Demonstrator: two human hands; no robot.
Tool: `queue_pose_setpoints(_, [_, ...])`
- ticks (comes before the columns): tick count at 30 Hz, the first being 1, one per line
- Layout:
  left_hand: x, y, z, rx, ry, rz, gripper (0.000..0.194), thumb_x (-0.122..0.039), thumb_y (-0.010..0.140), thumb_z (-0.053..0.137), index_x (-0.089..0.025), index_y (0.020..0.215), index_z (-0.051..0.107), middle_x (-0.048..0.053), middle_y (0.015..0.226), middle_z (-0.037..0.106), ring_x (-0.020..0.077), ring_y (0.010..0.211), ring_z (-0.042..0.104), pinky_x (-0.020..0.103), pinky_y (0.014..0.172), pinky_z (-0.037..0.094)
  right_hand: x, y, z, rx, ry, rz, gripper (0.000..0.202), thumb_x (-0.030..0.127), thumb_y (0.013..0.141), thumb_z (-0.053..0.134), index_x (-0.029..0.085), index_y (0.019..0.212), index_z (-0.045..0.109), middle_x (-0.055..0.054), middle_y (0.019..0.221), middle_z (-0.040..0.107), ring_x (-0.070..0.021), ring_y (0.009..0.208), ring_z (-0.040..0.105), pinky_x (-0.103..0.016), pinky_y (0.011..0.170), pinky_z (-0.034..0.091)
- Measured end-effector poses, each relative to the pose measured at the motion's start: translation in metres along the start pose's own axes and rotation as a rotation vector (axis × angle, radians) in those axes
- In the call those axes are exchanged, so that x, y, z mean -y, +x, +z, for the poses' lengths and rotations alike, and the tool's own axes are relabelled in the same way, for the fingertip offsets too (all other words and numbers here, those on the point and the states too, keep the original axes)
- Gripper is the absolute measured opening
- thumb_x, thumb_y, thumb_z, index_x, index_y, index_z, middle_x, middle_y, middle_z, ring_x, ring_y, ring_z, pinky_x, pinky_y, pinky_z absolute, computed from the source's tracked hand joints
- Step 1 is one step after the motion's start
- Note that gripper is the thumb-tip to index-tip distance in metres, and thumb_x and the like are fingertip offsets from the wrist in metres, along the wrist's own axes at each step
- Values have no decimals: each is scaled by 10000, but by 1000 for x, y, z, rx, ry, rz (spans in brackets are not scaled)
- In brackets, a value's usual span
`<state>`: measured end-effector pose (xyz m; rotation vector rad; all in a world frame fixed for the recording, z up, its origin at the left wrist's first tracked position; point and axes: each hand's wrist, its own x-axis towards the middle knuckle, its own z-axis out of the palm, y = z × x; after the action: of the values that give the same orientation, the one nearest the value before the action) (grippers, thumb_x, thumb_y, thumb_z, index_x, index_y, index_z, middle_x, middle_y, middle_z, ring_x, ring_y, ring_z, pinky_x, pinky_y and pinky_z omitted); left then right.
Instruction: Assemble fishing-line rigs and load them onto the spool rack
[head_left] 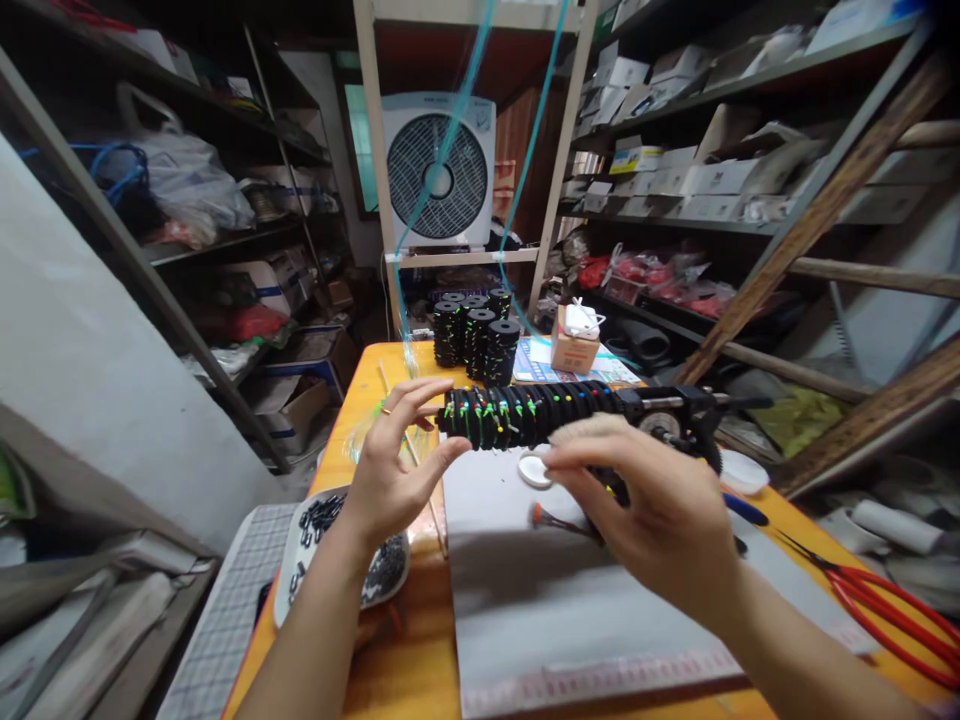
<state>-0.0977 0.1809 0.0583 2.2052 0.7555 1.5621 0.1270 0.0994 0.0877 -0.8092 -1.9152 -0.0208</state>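
- Black ribbed roll point(502, 418): lies horizontally above the tabletop point(416, 660), its right end toward a dark geared device point(664, 422). Close-set crosswise bands give it a ridged, segmented outline.
- Surface detail: a row of small beads, red, yellow, blue and pale, runs along its length; bright green tufts mark the left half, and yellow dots also appear lower down.
- Left hand point(401, 470): thumb and fingers spread apart about the roll's left end; firmness of contact cannot be told.
- Right hand point(660, 500): thumb and fingertips brought close together before the roll, slightly blurred; whether anything is held cannot be told.
- Upright black spools point(480, 342): grouped behind the roll, similarly flecked.
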Motion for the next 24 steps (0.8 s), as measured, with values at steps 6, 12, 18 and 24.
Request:
queue_pose_setpoints(6, [-5, 2, 0, 14, -17, -100, 404, -327, 865, 705, -286, 1250, 593, 78, 1250, 612, 231, 1048, 625, 372, 838, 543, -4, 55, 22, 27, -1, -82, 84, 112, 927, 626, 189, 921, 659, -31, 892, 707, -139, 805, 670, -267, 743, 547])
queue_pose_setpoints(12, [-2, 3, -1, 15, -57, -101, 423, -329, 856, 718, -292, 1256, 587, 64, 1246, 609, 229, 1077, 608, 371, 865, 528, -12, 67, 40, 21, -65, -147, 99, 116, 941, 598, 191, 911, 656, -37, 918, 662, -151, 871, 645, -289, 778, 546])
queue_pose_setpoints(18, [-2, 2, 0, 12, -84, -93, 418, -311, 856, 717, -295, 1253, 588, 55, 1241, 605, 215, 1066, 605, 364, 876, 523, -10, 66, 42, -10, -117, -163, 103, 102, 924, 618, 191, 884, 651, -36, 892, 663, -152, 834, 651, -282, 753, 548])
queue_pose_setpoints(24, [-4, 3, 0, 11, -86, -93, 412, -296, 849, 726, -292, 1239, 593, 60, 1235, 610, 219, 1044, 613, 381, 866, 527, -11, 67, 43, 31, -179, -187, 105, 142, 948, 591, 200, 885, 651, -26, 899, 663, -158, 852, 652, -294, 769, 551])
